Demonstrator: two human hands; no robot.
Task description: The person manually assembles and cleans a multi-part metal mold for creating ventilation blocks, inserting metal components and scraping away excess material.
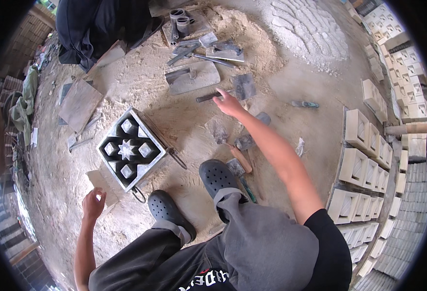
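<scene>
1. Near, the person squats on sandy ground in dark clogs [218, 177]. Several loose tools with wooden handles [241, 158] lie just beside the right foot. In my judgement, a step to the right could land on them and make the person slip.
2. The left hand [93, 203] is at near left, lifted over the sand. Its fingers are loosely curled and half open, and it holds nothing. It hangs near a pale slab [98, 183] that lies by the near corner of the square metal mould [131, 149].
3. The mould sits left of centre. It shows a star shape in the middle and has wire handles at its corners. A knock from the left knee could shift it, I think.
4. Farther, the right hand [228, 103] is stretched out with fingers spread. It holds nothing yet, and its fingertips are at the end of a dark metal bar [208, 96], beside a small dark square plate [244, 87].
5. This long reach may cost the person balance.
</scene>
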